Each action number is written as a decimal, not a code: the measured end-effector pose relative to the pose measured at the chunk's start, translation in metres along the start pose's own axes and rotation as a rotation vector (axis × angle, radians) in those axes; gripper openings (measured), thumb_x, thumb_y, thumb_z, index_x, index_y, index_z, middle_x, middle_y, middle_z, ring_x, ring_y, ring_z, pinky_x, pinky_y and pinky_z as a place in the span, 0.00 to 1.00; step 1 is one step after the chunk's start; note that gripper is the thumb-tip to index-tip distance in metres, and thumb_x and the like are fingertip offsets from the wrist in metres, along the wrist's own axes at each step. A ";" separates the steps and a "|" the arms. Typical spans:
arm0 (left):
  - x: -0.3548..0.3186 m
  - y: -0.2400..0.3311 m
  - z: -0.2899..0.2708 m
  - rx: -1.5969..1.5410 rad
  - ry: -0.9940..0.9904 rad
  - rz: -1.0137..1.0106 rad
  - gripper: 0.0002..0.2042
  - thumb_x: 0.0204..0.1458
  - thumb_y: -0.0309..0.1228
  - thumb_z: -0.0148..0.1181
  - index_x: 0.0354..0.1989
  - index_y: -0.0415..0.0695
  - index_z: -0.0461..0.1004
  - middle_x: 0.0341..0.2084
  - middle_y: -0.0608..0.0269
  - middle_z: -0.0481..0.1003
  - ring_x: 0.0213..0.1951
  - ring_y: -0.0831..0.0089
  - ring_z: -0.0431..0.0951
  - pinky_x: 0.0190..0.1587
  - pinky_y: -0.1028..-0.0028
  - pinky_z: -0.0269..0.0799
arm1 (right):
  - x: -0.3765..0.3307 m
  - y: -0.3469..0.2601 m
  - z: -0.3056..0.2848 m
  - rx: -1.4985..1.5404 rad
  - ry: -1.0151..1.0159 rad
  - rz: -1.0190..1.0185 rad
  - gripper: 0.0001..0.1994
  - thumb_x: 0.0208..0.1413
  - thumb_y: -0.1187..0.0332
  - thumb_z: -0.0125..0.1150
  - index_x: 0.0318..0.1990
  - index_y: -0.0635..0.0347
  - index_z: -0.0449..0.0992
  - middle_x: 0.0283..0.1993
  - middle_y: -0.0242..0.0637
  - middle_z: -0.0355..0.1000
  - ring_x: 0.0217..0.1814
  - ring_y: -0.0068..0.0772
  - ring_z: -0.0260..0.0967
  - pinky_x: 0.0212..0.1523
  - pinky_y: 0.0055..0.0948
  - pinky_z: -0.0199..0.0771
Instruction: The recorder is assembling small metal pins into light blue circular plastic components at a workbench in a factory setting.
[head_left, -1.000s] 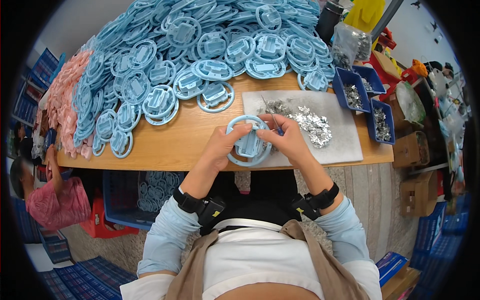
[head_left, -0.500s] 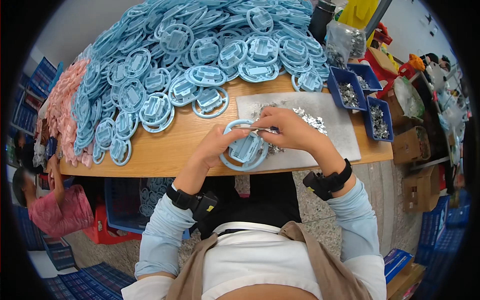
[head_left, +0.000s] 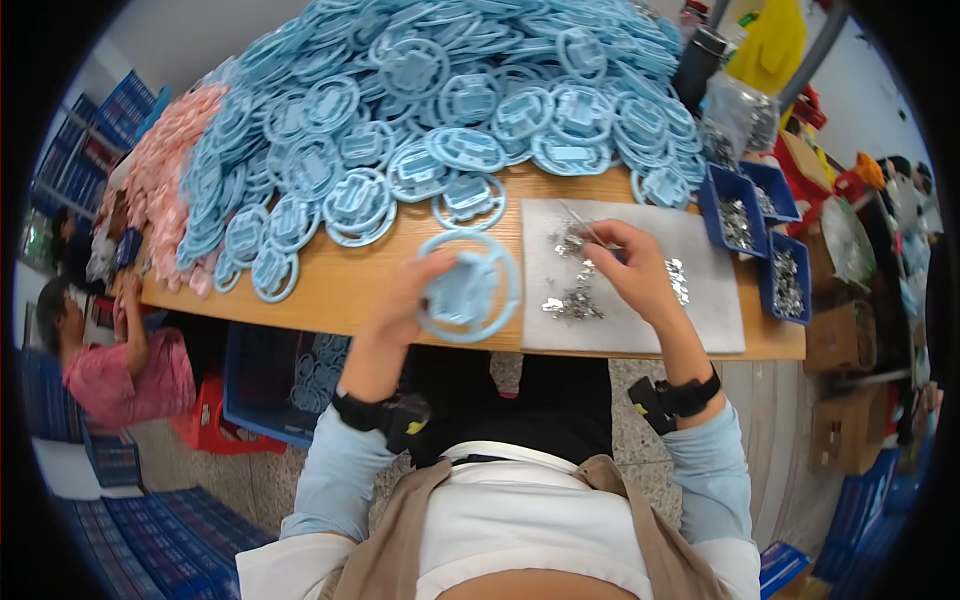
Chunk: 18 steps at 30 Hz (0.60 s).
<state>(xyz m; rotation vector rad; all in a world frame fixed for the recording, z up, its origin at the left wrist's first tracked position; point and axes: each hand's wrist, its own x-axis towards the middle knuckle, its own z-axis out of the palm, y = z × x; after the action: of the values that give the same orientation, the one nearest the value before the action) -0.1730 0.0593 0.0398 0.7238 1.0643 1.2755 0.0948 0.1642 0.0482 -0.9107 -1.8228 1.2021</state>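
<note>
Table edge point(head_left: 318, 314) near blue ring point(head_left: 467, 288)

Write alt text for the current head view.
A person's left hand holds a round blue part; the right hand holds a thin tool over a white mat strewn with metal pieces. Beyond lie heaped blue parts, with pink parts to the left.

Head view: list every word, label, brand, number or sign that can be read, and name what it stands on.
No text can be read.
Blue stacks at lower left: print too small and blurred.
Lower carton at right: marks too small.
Blue ring in the left hand: blurred, no text visible.
</note>
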 end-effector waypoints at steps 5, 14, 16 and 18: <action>-0.122 0.014 -0.107 0.137 0.238 0.017 0.17 0.46 0.37 0.58 0.38 0.35 0.73 0.29 0.58 0.76 0.31 0.74 0.77 0.35 0.76 0.73 | -0.005 0.009 -0.009 -0.059 -0.012 0.089 0.09 0.47 0.72 0.59 0.35 0.66 0.75 0.26 0.29 0.72 0.25 0.15 0.61 0.27 0.18 0.62; -0.203 -0.046 -0.211 0.838 0.970 0.042 0.20 0.51 0.36 0.57 0.47 0.33 0.69 0.38 0.55 0.74 0.40 0.75 0.74 0.41 0.77 0.68 | 0.019 -0.007 0.026 -0.282 -0.183 -0.015 0.07 0.45 0.71 0.56 0.31 0.65 0.76 0.21 0.39 0.70 0.21 0.28 0.64 0.24 0.26 0.63; -0.175 -0.011 -0.163 0.490 0.878 0.075 0.18 0.52 0.36 0.55 0.47 0.37 0.70 0.37 0.56 0.75 0.39 0.75 0.75 0.40 0.79 0.68 | 0.033 -0.009 0.039 -0.375 -0.220 -0.119 0.07 0.45 0.71 0.57 0.30 0.64 0.75 0.22 0.41 0.70 0.23 0.34 0.67 0.25 0.30 0.65; -0.149 0.012 -0.132 0.396 0.663 0.096 0.15 0.55 0.38 0.50 0.43 0.38 0.70 0.36 0.57 0.75 0.34 0.75 0.76 0.35 0.81 0.71 | 0.044 -0.009 0.053 -0.460 -0.229 -0.236 0.06 0.45 0.70 0.57 0.29 0.63 0.75 0.23 0.42 0.71 0.24 0.40 0.68 0.27 0.33 0.66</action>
<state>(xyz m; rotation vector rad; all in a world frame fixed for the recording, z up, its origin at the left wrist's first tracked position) -0.2925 -0.0998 0.0344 0.6588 1.8771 1.4450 0.0268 0.1779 0.0516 -0.7919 -2.3767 0.7763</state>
